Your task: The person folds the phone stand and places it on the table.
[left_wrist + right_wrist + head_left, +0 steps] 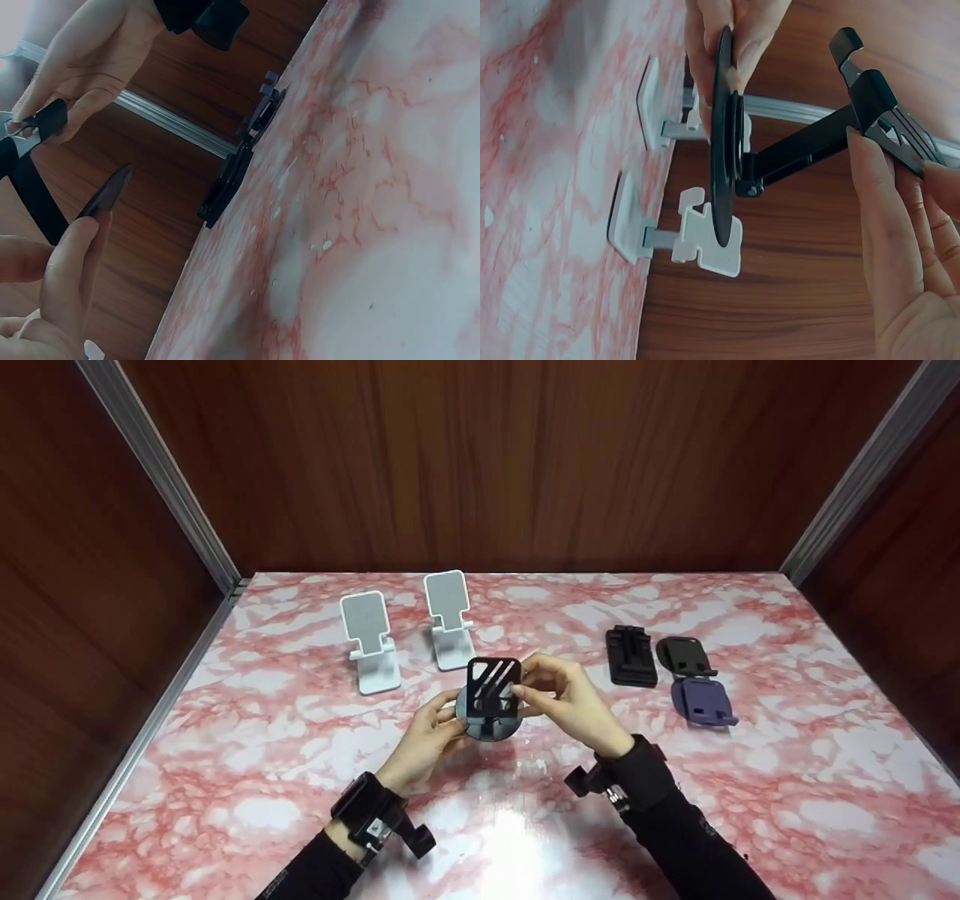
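Note:
A black phone stand [494, 688] with a round base and a slotted plate is held up between both hands over the table. The left hand [426, 739] pinches the rim of its round base [721, 142]. On the other side, the right hand [574, 701] pinches the edge of the slotted plate, thumb in front and fingers behind. In the right wrist view the arm [802, 152] of the stand is unfolded, angled away from the base, with the plate tilted at its end.
Two white phone stands [370, 641] [450, 619] stand unfolded at the back left. To the right lie a folded black stand [631, 656], a dark round-based stand [686, 657] and a purple one [705, 702]. Wood-grain panels [517, 465] wall the marbled table [300, 795].

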The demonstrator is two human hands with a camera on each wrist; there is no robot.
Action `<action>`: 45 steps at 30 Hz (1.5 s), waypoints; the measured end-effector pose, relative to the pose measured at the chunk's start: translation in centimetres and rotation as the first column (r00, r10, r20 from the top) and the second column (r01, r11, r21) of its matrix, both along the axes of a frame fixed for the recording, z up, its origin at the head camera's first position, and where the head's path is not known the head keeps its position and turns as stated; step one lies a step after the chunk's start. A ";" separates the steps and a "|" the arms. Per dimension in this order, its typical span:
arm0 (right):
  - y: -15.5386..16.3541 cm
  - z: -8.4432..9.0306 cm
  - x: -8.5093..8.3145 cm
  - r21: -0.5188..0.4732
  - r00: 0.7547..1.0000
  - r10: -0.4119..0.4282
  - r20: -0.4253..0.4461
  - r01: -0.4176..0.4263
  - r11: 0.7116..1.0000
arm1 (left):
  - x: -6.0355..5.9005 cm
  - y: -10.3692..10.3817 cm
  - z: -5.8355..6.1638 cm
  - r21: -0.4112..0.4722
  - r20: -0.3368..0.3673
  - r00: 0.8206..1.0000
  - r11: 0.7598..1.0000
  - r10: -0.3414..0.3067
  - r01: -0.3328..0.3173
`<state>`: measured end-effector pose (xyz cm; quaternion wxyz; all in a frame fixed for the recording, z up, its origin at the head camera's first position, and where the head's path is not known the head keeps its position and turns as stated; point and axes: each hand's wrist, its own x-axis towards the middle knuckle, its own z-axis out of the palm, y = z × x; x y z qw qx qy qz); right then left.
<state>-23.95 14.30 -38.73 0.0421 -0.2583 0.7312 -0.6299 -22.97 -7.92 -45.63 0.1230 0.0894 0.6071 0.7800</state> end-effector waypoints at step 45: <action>0.3 -1.0 -0.3 -0.015 0.939 0.029 0.341 -0.026 1.000 | 0.8 0.1 1.3 -0.151 -0.430 0.895 0.968 0.118 -0.200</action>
